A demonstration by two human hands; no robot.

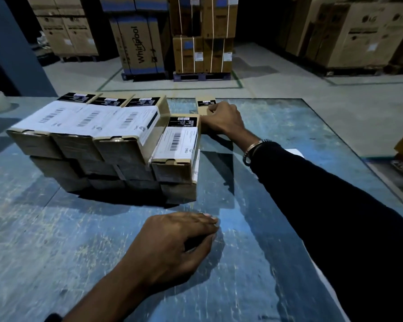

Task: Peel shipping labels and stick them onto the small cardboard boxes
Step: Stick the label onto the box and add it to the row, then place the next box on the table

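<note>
Beyond the labelled stack (102, 140), the right hand (221, 119) curls over an unlabelled small box (205, 106), probably to fetch it for labelling, while the left hand (172, 245) rests loose and empty nearer.

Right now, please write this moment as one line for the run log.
right hand: grips unlabelled small box at table's far side | left hand: rests on table, holds nothing | labelled stack: untouched
</note>
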